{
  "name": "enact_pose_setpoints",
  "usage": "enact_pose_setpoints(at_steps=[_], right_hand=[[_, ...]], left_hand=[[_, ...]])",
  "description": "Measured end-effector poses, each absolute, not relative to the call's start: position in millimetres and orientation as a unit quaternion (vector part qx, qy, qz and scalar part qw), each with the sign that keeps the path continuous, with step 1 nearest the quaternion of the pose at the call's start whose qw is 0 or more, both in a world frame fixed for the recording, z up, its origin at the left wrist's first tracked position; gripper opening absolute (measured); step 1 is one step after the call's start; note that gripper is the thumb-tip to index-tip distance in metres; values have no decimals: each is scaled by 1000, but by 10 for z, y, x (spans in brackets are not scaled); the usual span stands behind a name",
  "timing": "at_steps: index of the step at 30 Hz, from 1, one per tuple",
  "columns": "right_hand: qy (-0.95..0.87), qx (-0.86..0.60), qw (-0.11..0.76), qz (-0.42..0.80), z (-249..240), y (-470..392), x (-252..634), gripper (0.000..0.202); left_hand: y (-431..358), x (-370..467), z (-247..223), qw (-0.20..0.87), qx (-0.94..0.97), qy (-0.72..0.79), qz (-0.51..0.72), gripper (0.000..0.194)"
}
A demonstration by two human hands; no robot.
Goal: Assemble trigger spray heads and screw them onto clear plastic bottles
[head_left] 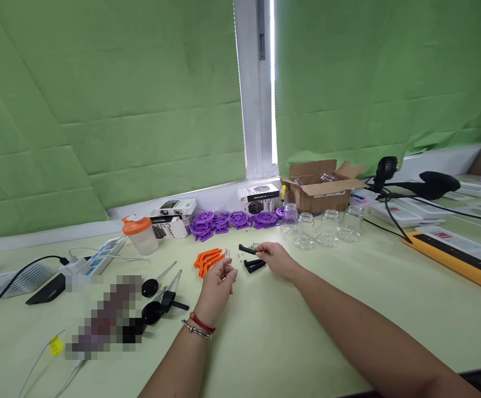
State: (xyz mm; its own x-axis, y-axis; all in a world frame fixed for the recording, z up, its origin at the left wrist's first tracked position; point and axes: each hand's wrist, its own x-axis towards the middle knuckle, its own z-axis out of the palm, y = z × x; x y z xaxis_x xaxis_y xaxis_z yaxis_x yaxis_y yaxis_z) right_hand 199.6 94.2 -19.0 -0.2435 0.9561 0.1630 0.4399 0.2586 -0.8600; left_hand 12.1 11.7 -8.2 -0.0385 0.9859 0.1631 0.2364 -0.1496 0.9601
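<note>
My right hand (276,258) is closed on the end of a slim black part (247,249), just above the table. Beneath that part lie more black pieces (254,266), with small springs (255,246) behind. My left hand (218,284) has its fingers bent together beside the orange parts (207,260); whatever it may hold is too small to name. Thin metal pins (227,254) stand out just beyond its fingertips. Black round-headed pieces with metal rods (152,313) lie to the left of my left forearm.
Purple plastic wheels (238,220), glass jars (305,232) and an open cardboard box (325,193) line the back. An orange-lidded shaker (141,235) and power strip (106,256) are left. An orange-and-black bar (455,260) lies right.
</note>
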Motion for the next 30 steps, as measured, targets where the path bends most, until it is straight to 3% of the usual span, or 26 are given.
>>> enact_pose_setpoints(at_steps=[4, 8, 13, 22, 30], right_hand=[[-749, -370, 317, 449, -51, 690, 1854, 15], [-785, -328, 307, 426, -35, 679, 1835, 13], [-748, -456, 397, 273, -220, 1035, 2037, 23], [-805, -516, 260, 133, -389, 1253, 2066, 22], [-804, -520, 258, 126, -407, 1285, 2081, 21]], left_hand=[[119, 166, -92, 444, 539, 486, 525, 52], [90, 166, -39, 442, 562, 470, 517, 31], [63, 182, 1, 433, 579, 507, 469, 27], [21, 243, -36, 426, 612, 534, 398, 26], [22, 229, -80, 410, 639, 533, 373, 28]])
